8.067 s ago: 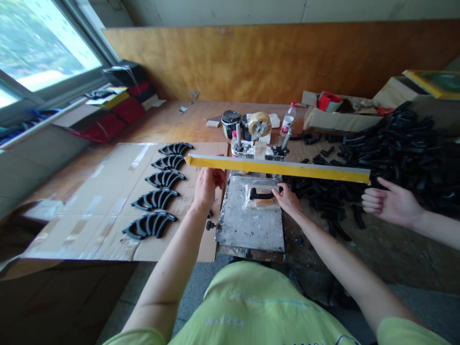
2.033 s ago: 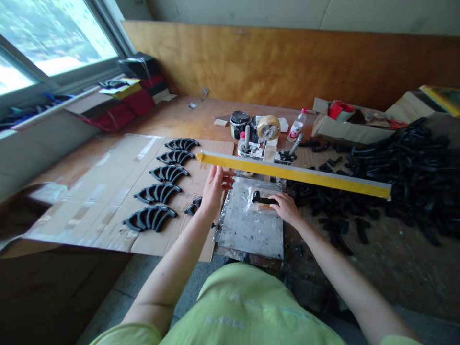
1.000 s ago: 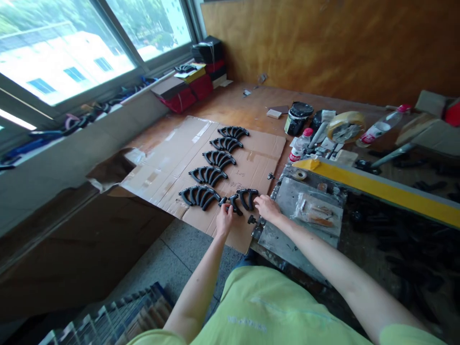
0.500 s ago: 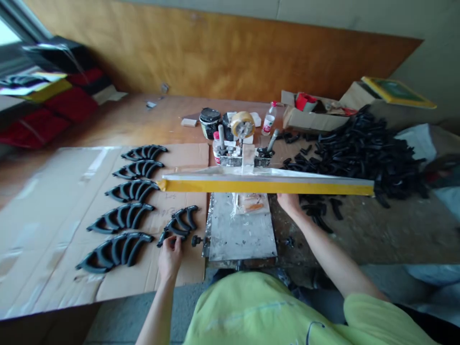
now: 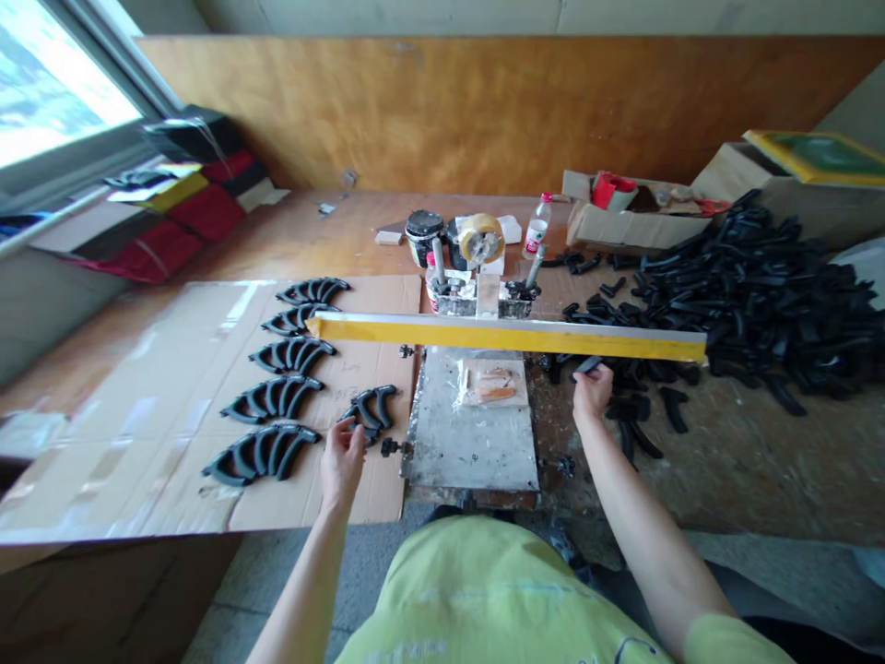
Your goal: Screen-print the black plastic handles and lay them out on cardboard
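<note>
From my end, I have the right hand (image 5: 593, 392) pinched on a black handle (image 5: 587, 365), just below the yellow-edged bar (image 5: 504, 337); only part of that handle shows past the fingers, so I can't make out its full shape. The left hand (image 5: 342, 458) is at the near end of a short row of black handles (image 5: 373, 408), thumb and fingers parted; I can't tell whether a fingertip touches the nearest one.

That row lies on the cardboard sheet (image 5: 172, 387), beside five fan-shaped groups (image 5: 268, 452). The bar's left end covers part of the second-farthest group.

Between my hands sits a metal plate (image 5: 474, 443), bearing a film-covered pad (image 5: 494, 383) with brownish strips I can't identify. The bar hides the plate's far edge. Beyond it stand a tape roll (image 5: 482, 240), a lidded tub (image 5: 423, 235) and a plastic bottle (image 5: 537, 226); a second bottle (image 5: 431, 281) is mostly blocked by a metal post (image 5: 438, 261).

To the right, a heap of handles (image 5: 753, 295) blurs into dark overlaps. The window (image 5: 55, 83) is cut off at upper left.
</note>
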Available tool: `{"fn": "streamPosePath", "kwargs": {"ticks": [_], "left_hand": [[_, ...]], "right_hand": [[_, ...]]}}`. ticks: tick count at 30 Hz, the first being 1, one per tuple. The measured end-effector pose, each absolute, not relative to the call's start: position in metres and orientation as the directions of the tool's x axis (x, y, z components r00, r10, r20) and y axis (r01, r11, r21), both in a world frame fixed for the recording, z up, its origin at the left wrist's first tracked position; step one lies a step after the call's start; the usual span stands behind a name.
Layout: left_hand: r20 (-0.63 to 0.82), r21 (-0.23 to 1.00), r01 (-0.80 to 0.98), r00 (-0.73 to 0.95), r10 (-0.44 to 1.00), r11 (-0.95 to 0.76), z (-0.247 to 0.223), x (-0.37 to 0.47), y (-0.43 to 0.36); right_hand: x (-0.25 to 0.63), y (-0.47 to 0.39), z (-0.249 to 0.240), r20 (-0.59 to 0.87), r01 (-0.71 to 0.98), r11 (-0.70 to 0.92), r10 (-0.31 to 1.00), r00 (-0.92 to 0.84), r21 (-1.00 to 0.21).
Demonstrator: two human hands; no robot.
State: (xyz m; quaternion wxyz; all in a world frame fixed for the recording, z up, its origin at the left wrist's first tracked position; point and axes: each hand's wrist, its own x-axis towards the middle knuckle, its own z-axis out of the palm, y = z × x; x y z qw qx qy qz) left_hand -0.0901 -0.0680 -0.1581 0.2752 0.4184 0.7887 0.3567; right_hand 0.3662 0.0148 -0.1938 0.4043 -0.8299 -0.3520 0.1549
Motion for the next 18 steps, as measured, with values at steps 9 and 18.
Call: {"fn": "streamPosePath", "kwargs": {"ticks": [9,18], "left_hand": [[0.114,0.967,0.254,-0.333,0.936,-0.027,-0.055,-0.035,-0.001],[0.172,0.981,0.109,-0.127,0.977,-0.159,0.019,0.008,0.028]], "right_hand": [[0.278,0.011,-0.148,0.161,0.810,0.479,0.878,-0.452,-0.339],[0.271,0.000,-0.137,0.148,0.864,0.402,0.916,-0.374,-0.304]]}}
